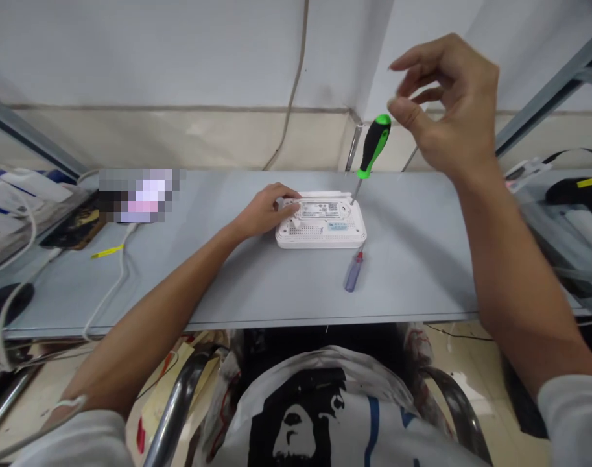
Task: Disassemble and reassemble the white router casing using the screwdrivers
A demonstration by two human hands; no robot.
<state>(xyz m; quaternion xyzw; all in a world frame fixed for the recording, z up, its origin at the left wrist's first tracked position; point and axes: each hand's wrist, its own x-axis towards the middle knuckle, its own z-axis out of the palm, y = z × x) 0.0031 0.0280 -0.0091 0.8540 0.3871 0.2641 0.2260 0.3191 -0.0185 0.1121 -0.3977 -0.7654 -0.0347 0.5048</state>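
Note:
A white router [319, 241] lies on the table with its labelled, vented underside up. My left hand [270, 206] grips its left end, with thumb and fingers over the top face. A green and black screwdriver [374, 146] stands slightly tilted, its tip at the router's upper right corner. Just above its handle is my right hand [451, 104], raised with curled fingers apart and nothing in them. A second screwdriver with a clear purple handle [354, 272] lies in front of the router, its shaft pointing toward the router's right front corner.
On the left of the grey table [257, 292] lie a phone [74, 220], white cables [123, 259] and a yellow strip [107, 251]. A blurred, lit patch [147, 198] sits beside the phone. Dark items [578, 191] are at the far right. A wall stands behind.

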